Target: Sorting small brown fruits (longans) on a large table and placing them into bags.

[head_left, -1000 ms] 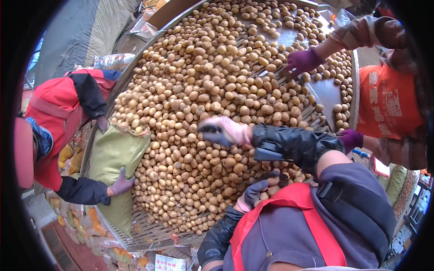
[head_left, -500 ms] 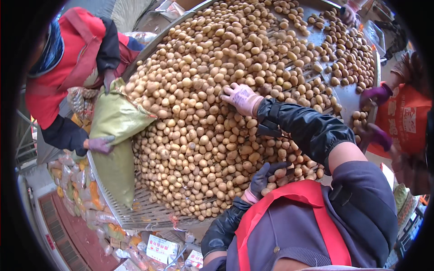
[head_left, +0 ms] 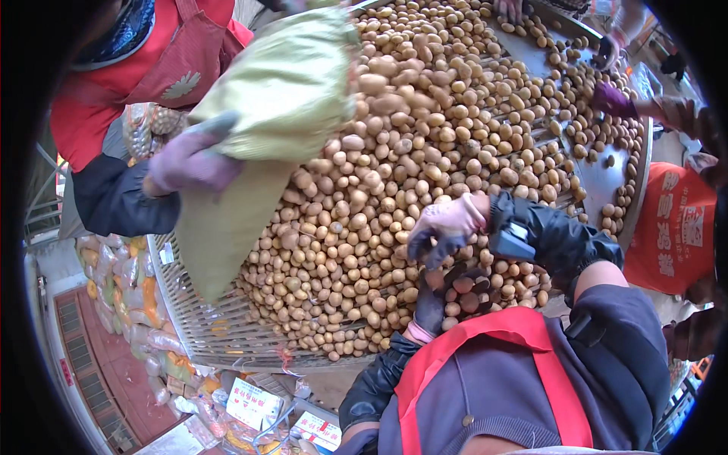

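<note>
On my feed a slatted table [head_left: 203,312] carries heaped potatoes [head_left: 356,254] toward its near edge, where the left hand [head_left: 429,311] and bent-fingered right hand [head_left: 451,218] are close together; I can't tell whether either grips anything.

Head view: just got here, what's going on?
Potatoes lie heaped on a slatted table. The wearer's gloved right hand is close to the left hand, by potatoes at the near edge; whether either grips one is unclear. At left, a co-worker's hand holds a green sack; at right, a purple glove is among potatoes.
</note>
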### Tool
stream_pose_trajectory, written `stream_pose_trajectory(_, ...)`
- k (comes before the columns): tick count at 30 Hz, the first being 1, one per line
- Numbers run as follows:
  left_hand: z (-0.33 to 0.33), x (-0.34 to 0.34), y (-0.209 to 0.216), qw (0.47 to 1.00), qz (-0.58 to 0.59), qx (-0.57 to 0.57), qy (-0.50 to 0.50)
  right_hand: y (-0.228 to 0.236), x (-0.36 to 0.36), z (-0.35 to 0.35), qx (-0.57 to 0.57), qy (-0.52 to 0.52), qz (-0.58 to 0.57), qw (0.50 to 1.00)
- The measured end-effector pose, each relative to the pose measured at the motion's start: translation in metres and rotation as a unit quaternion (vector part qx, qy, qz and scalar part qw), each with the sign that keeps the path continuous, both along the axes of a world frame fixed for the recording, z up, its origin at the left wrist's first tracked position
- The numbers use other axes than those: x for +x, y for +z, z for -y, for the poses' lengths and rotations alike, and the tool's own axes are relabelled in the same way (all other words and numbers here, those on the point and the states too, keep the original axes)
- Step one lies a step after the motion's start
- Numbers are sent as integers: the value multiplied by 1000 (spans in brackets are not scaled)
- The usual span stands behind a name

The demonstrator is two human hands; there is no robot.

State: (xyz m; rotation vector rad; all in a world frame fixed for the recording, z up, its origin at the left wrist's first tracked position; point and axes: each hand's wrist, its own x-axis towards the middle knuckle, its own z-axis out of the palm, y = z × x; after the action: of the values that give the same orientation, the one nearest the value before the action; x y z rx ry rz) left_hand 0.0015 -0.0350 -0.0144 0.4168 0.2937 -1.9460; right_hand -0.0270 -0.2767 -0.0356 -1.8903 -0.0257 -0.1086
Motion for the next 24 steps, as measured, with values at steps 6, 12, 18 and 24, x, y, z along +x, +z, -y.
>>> stream_pose_trajectory(6,-24,-7,-11,993,24,-111,-30,-34,90,30,-303,-234,-210,900)
stream_pose_trajectory(12,-15,-12,1,993,-68,-91,-10,-61,97,28,-348,-270,-204,874)
stream_pose_trajectory(18,-27,-15,-17,995,-41,-69,-54,-62,116,22,-336,-309,-234,859)
stream_pose_trajectory(24,-36,-10,-15,996,-12,-60,-68,-28,130,28,-195,-234,-293,906)
